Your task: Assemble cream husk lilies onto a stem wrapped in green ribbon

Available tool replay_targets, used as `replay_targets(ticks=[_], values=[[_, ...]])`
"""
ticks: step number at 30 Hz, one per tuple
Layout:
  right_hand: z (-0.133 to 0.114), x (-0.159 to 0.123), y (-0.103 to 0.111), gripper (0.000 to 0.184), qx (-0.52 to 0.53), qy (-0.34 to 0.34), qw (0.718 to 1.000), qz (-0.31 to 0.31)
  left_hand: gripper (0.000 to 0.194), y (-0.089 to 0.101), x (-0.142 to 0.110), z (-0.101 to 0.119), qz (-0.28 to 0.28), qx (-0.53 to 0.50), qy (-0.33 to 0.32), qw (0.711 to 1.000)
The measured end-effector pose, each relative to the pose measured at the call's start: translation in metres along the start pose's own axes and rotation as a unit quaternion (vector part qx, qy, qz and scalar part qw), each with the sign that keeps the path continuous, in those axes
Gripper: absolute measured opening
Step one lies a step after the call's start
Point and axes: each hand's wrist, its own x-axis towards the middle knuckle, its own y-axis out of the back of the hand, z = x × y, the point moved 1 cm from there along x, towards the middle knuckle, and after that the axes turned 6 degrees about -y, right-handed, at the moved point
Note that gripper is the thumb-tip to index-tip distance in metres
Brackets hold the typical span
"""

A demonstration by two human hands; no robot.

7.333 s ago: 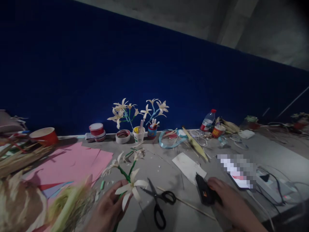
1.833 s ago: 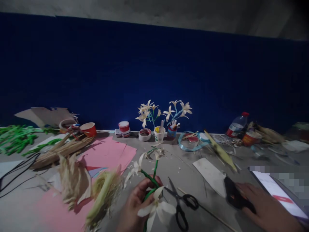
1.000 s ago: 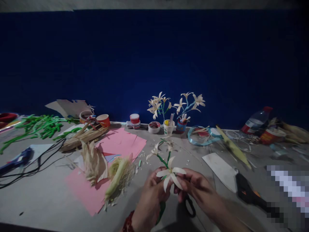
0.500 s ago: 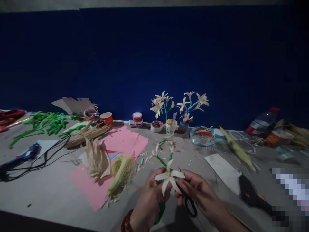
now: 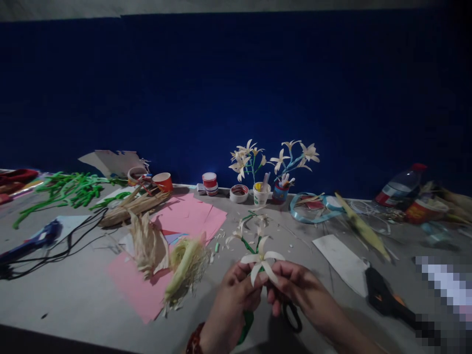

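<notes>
A handmade flower spray with cream-white petals (image 5: 262, 257) and green-wrapped stems (image 5: 248, 245) is held upright in front of me. My left hand (image 5: 234, 295) is closed round its stem just under the front bloom. From the other side, the fingertips of my right hand (image 5: 304, 289) pinch at the same bloom's base. A black scissors handle (image 5: 292, 317) hangs below my right palm; the blades are hidden. Something green, perhaps a roll of tape (image 5: 246, 327), shows under my left hand. Smaller blooms stand behind the front one, against the grey table.
Pink paper (image 5: 138, 295), dried corn husks (image 5: 147, 246) and a pale husk with silk (image 5: 184, 268) lie left. A black glue gun (image 5: 387, 295) and white card (image 5: 341, 263) lie right. Behind stand a cup (image 5: 261, 196) of finished flowers, a paint jar (image 5: 210, 184) and blue ribbon (image 5: 313, 216).
The front bloom has shifted slightly right and up and turned a little. My right fingers have moved in closer around its base. Both hands keep their hold.
</notes>
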Motion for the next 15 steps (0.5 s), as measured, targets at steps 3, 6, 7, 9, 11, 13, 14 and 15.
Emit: replay_targets(ticks=[3, 6, 7, 9, 11, 13, 14, 15], values=[[0.0025, -0.0006, 0.0005, 0.042, 0.019, -0.002, 1.0, -0.009, 0.029, 0.0029, 0.0002, -0.0009, -0.011, 0.008, 0.005, 1.0], [0.0031, -0.0017, 0.0, 0.039, 0.024, 0.003, 1.0, -0.019, 0.027, 0.0064, 0.001, -0.0034, -0.02, 0.008, 0.01, 1.0], [0.0029, -0.0021, -0.0001, 0.038, 0.019, 0.008, 1.0, -0.015, 0.027, 0.0072, 0.001, -0.0043, -0.013, 0.008, 0.011, 1.0], [0.0026, -0.0023, 0.0001, 0.037, 0.005, 0.011, 1.0, -0.003, 0.029, 0.0071, 0.0002, -0.0049, 0.011, 0.012, 0.009, 1.0], [0.0031, -0.002, 0.001, 0.037, -0.013, 0.006, 1.0, 0.008, 0.031, 0.0049, -0.0017, -0.0037, 0.027, 0.025, 0.004, 0.999], [0.0051, -0.0009, 0.0024, 0.039, -0.027, 0.002, 1.0, 0.009, 0.032, 0.0018, -0.004, -0.0017, 0.019, 0.043, -0.003, 0.999], [0.0066, -0.0001, 0.0031, 0.04, -0.029, 0.004, 1.0, 0.007, 0.033, 0.0007, -0.0049, -0.001, 0.014, 0.048, -0.009, 0.999], [0.0083, 0.0007, 0.0037, 0.042, -0.026, 0.007, 1.0, 0.005, 0.033, 0.0, -0.0056, -0.0006, 0.01, 0.048, -0.013, 0.999]])
